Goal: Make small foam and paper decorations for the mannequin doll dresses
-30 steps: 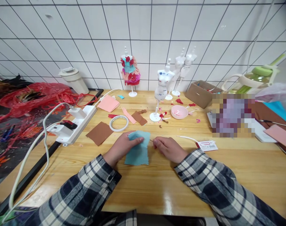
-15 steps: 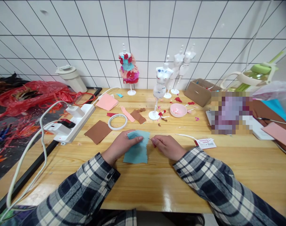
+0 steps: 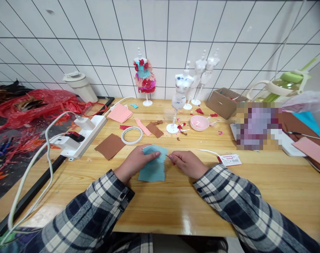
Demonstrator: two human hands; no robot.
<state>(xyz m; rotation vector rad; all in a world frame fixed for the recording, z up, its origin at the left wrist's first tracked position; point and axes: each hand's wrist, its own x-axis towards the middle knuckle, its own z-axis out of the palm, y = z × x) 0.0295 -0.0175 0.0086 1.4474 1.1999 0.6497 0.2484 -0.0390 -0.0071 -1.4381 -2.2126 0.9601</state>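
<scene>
My left hand [image 3: 137,160] is closed on a sheet of light blue crepe paper [image 3: 152,171], thumb on top and fingers behind it. The paper's right edge is cut into small jagged teeth. Just right of that edge, my right hand [image 3: 189,163] pinches a thin dark stick [image 3: 167,156], whose tip is at or very near the paper; whether it touches I cannot tell. Behind my hands lie a roll of white tape [image 3: 122,136] and brown paper sheets [image 3: 109,146]. A bare white mannequin [image 3: 179,102] stands farther back.
A mannequin in a paper dress [image 3: 145,79] stands by the wall. A pink bowl [image 3: 199,128] and cardboard box [image 3: 223,105] are to the right. At left lies a power strip [image 3: 93,131] with cables. A white tag [image 3: 230,160] lies beyond my right wrist.
Almost nothing differs. Both hands keep their grips and places, while the view shifts very slightly.
</scene>
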